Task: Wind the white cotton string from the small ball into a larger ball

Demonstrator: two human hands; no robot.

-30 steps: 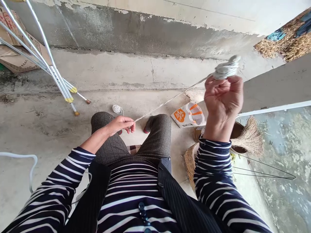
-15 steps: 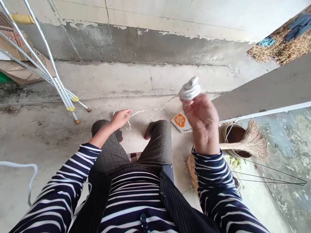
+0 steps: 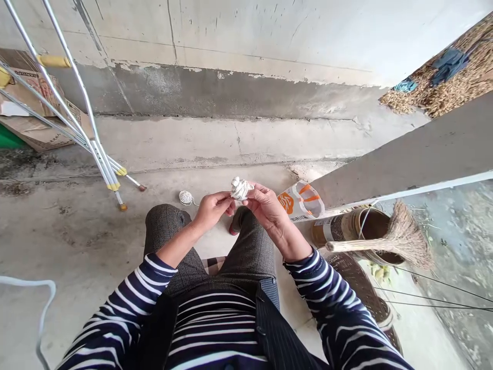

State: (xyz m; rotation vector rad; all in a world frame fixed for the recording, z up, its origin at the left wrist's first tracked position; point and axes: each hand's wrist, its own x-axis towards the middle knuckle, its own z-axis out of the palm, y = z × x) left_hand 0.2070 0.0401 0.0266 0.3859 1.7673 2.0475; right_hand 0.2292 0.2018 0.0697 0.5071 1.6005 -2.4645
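A wound bundle of white cord (image 3: 240, 189) is held up in front of my knees, between my two hands. My right hand (image 3: 271, 213) is closed on its right side, thumb and fingers pinching it. At the bundle's lower left, my left hand (image 3: 211, 209) is closed in a pinch on the cord; the exact strand is hidden by the fingers. On the floor beyond my left knee lies a small ball of white cord (image 3: 186, 198), and a thin strand trails from it toward my left hand.
Metal crutches (image 3: 96, 149) lean at left before cardboard boxes (image 3: 42, 97). At right stand a white-and-orange bag (image 3: 304, 200), a bucket (image 3: 346, 226) with a straw broom (image 3: 404, 236) across it, and a dark woven basket (image 3: 352, 277). A white hose (image 3: 46, 298) lies at lower left.
My right hand has come down and left with the cord bundle, and my left hand has moved right to meet it. The ball of cord on the floor now shows.
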